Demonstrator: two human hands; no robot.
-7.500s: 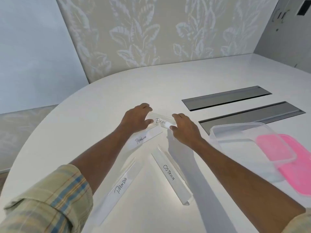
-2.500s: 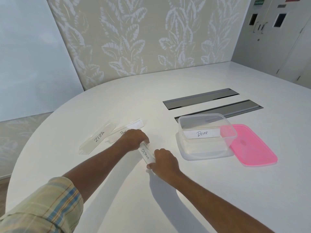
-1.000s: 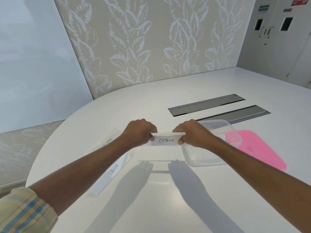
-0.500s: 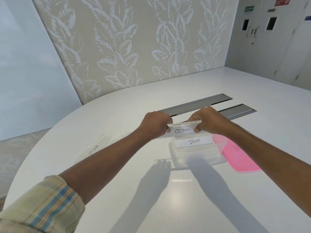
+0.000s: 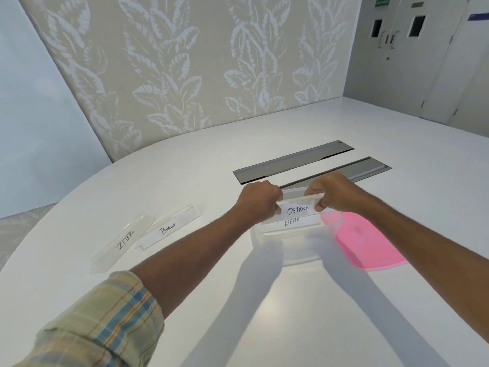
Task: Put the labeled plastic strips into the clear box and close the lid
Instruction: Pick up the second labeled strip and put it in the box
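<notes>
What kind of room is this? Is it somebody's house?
Probably not a house. It looks like an office meeting room: a big white table with two grey cable hatches set in it, a leaf-patterned wall panel, and double doors with a green sign above.

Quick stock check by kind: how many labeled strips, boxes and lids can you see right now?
Strips: 4 – OSTRICH held over the box, BEAR inside, PENGUIN and ZEBRA on the table
Boxes: 1 – clear box
Lids: 1 – pink lid
Total: 6
</notes>
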